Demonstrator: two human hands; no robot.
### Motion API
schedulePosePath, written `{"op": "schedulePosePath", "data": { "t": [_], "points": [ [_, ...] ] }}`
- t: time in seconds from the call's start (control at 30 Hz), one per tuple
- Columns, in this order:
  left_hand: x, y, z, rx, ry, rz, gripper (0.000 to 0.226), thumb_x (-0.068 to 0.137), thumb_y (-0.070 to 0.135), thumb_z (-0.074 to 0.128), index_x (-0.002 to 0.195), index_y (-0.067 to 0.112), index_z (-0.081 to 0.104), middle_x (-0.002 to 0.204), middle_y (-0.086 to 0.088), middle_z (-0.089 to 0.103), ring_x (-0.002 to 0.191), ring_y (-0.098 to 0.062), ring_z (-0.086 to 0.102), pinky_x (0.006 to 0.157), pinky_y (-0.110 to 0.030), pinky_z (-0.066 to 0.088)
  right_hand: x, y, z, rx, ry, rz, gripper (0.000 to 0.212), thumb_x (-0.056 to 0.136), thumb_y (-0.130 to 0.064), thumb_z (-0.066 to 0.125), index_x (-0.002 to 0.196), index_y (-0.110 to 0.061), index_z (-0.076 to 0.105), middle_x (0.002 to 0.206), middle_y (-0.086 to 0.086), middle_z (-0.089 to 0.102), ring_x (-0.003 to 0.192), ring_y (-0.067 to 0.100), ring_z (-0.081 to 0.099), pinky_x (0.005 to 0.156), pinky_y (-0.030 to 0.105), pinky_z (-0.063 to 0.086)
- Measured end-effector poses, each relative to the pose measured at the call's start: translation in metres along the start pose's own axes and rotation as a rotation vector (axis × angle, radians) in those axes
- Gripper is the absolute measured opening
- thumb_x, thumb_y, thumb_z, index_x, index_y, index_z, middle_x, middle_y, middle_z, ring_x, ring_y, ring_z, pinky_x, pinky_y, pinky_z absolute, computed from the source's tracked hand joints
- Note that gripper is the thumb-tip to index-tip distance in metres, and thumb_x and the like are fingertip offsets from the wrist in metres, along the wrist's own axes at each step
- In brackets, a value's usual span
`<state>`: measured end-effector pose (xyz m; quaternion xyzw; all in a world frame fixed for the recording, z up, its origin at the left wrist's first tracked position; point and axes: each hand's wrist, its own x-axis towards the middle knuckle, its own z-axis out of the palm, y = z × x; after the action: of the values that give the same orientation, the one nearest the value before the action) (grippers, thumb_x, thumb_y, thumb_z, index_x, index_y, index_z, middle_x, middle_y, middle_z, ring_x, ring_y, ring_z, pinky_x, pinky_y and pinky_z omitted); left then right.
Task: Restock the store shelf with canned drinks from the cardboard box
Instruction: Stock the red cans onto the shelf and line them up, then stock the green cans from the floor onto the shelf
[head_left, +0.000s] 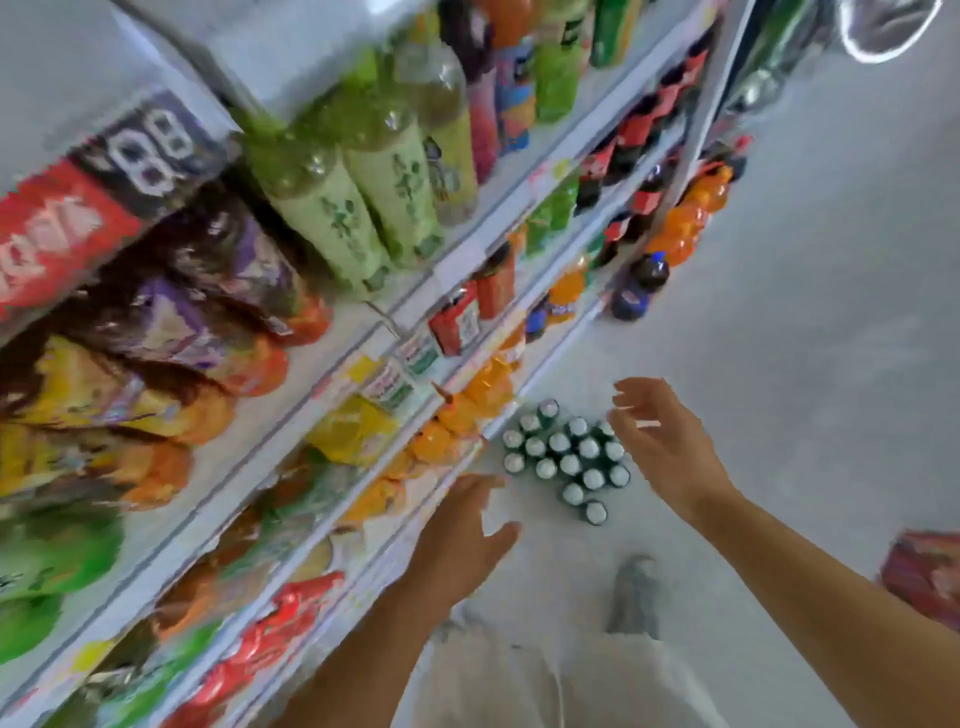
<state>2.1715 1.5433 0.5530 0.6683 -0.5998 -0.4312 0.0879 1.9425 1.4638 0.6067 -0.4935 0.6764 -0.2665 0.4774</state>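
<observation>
Several green cans with silver tops (566, 457) stand in a cluster on the grey floor, close to the foot of the store shelf (467, 270). My left hand (462, 540) hovers over the shelf's lower edge, fingers spread and holding nothing. My right hand (665, 441) reaches out above the cans' right side, fingers loosely spread, also holding nothing. No cardboard box is visible. The picture is blurred by motion.
The shelf runs along the left, packed with green bottles (363, 182), snack bags (171, 322), orange drink bottles (685, 218) and dark soda bottles. A red package (930, 577) lies on the floor at right. My shoe (636, 592) stands behind the cans.
</observation>
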Motion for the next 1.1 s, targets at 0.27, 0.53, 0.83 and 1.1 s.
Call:
{"op": "schedulePosePath", "data": {
  "t": [0.27,0.53,0.83,1.1],
  "points": [
    [0.127,-0.102,0.195,0.104,-0.375,-0.272,0.053,0.089,0.041,0.063,0.138,0.032,0.044,0.140,0.009,0.043,0.119,-0.012,0.053,0.096,-0.031,0.046,0.055,0.283,0.028,-0.154,-0.053,0.562,0.032,0.089,-0.031,0.064,0.120,-0.028,0.054,0.110,-0.002,0.063,0.094,0.016,0.062,0.072,0.027,0.047],
    [0.266,-0.218,0.377,0.135,-0.347,-0.339,0.064,0.087,0.037,0.065,0.144,0.031,0.037,0.138,0.002,0.046,0.120,-0.018,0.054,0.094,-0.038,0.049,0.137,0.522,0.127,-0.243,-0.265,0.727,0.058,0.082,-0.034,0.070,0.133,-0.031,0.042,0.128,-0.001,0.054,0.103,0.019,0.058,0.090,0.033,0.048],
    [0.351,-0.289,0.480,0.254,-0.295,-0.052,0.097,0.074,0.031,0.081,0.150,0.032,0.021,0.150,-0.003,0.036,0.131,-0.025,0.044,0.098,-0.041,0.044,0.186,0.648,0.201,-0.301,-0.270,0.517,0.100,0.071,-0.031,0.082,0.148,-0.036,0.019,0.145,-0.001,0.034,0.127,0.020,0.044,0.097,0.032,0.039],
    [0.346,-0.274,0.491,0.024,-0.114,-0.124,0.071,0.067,0.023,0.085,0.124,0.019,0.041,0.115,-0.002,0.062,0.101,-0.027,0.060,0.077,-0.034,0.049,0.181,0.636,0.201,-0.323,-0.042,0.442,0.069,0.068,-0.025,0.079,0.126,-0.026,0.042,0.114,-0.003,0.060,0.101,0.023,0.057,0.077,0.031,0.045]
  ]
}}
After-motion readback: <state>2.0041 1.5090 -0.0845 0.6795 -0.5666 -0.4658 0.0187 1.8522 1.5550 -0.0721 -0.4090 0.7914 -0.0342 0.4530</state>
